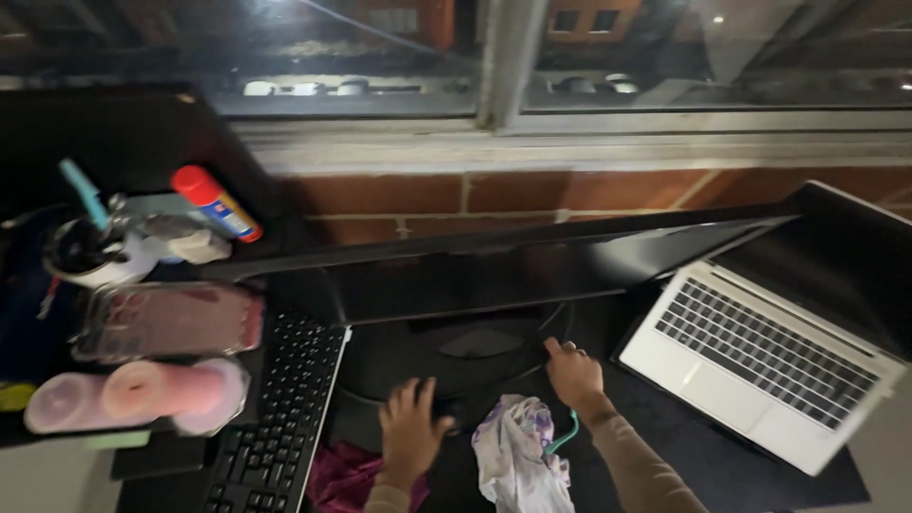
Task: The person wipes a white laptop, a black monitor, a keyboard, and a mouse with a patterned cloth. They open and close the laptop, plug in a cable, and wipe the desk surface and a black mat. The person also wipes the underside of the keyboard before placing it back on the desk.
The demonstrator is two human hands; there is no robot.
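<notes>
Both hands, left hand (410,429) and right hand (573,372), rest flat and open, gripping nothing, on the monitor base (480,356) mid-worktop, judged rigid, heavy, best held at its rim; patterned cloth (513,454) lies near.

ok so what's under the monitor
Its round black stand on the dark desk, with the left hand and right hand on its front edge. The screen covers the rear of the stand.

An open silver laptop (769,366) sits right; a black keyboard (280,418) lies left.
</notes>
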